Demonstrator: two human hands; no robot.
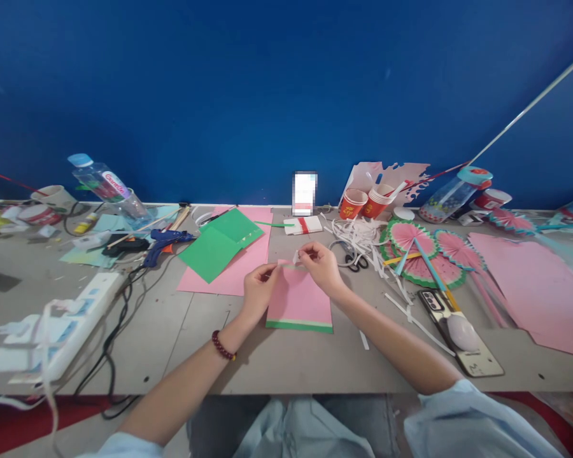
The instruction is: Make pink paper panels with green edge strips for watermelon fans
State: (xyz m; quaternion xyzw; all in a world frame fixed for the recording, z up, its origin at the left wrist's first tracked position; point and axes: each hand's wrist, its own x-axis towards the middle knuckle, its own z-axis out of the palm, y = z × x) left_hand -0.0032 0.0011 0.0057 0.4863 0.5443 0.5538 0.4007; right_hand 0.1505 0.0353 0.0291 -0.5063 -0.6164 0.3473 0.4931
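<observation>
The left hand point(260, 284) and right hand point(321, 264) each pinch the top edge of the pink paper point(300, 304), flat on the table point(195, 346). Left of the paper there is bare table. Far left of it, a bottle point(106, 184) has a label that starts "Gran", then blurs.

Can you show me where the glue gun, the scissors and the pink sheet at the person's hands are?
glue gun point(167, 240): head view, on its blue body.
scissors point(356, 261): head view, on the black handles.
pink sheet point(300, 302): head view, on its bare middle.
</observation>
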